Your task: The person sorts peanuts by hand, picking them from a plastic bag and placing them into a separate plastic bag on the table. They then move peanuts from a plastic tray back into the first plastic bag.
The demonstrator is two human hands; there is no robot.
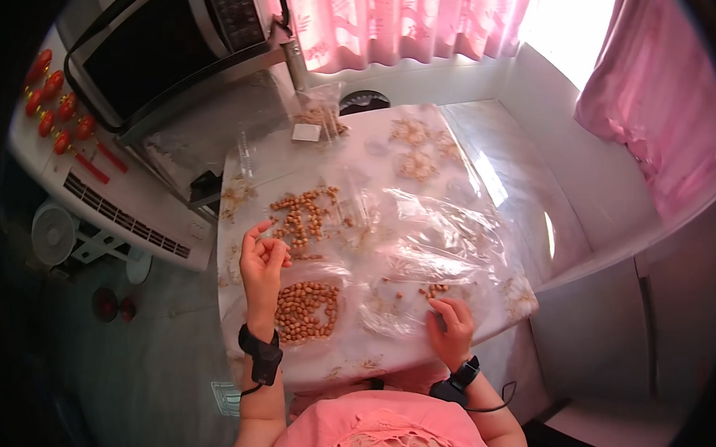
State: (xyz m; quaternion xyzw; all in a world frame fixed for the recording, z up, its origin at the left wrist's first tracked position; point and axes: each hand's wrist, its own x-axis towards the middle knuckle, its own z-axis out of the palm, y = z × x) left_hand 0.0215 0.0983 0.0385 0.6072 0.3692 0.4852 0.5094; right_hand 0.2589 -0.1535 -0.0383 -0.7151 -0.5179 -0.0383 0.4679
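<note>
My left hand [261, 259] is raised at the left of the table, with its fingers curled and the thumb drawn towards them. Whatever lies at its fingertips is too small to make out. Just beyond it spreads a loose heap of small round brown nuts [306, 213]. Nearer to me, beside the left wrist, a second batch of brown nuts [306, 311] sits on clear plastic. My right hand [451, 327] hovers at the near right, its fingers bent but apart from the thumb. A few nuts [432, 291] lie by its fingertips on a clear plastic sheet [429, 235].
The table [352, 359] has a flowered, plastic-covered top. At its far edge stands a clear bag [321, 114] with brown contents. A microwave [174, 40] is at the back left, with pink curtains [406, 26] behind. Cabinets [681, 317] stand to the right.
</note>
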